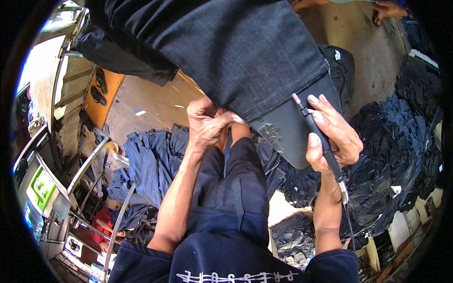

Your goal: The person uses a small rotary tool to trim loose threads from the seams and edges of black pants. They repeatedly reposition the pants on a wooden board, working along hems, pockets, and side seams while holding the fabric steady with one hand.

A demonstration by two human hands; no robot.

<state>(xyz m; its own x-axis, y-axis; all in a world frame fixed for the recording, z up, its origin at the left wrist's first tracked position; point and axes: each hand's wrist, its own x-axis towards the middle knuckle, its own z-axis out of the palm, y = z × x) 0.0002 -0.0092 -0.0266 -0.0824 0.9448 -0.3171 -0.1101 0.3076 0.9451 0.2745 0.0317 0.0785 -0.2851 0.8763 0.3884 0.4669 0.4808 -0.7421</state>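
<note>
Black denim trousers (pixel 245 61) are pulled over a dark, flat board (pixel 295 137) whose rounded end sticks out past the leg's hem. My left hand (pixel 210 122) is closed on the hem's near left edge, thumb on top, pinching the cloth. In my right hand (pixel 337 137) is a slim black rotary grinding pen (pixel 321 139), held like a pencil. Its pink grinding tip points up and left, close to the hem; I cannot tell whether it touches the cloth. A cable trails down from the pen's rear end.
Blue jeans (pixel 151 160) lie heaped beside my legs, and a large pile of dark garments (pixel 391 160) fills the right. Another person's hand (pixel 389 10) shows at the top right. Black sandals (pixel 98 87) lie at the left, near a metal frame (pixel 89 162).
</note>
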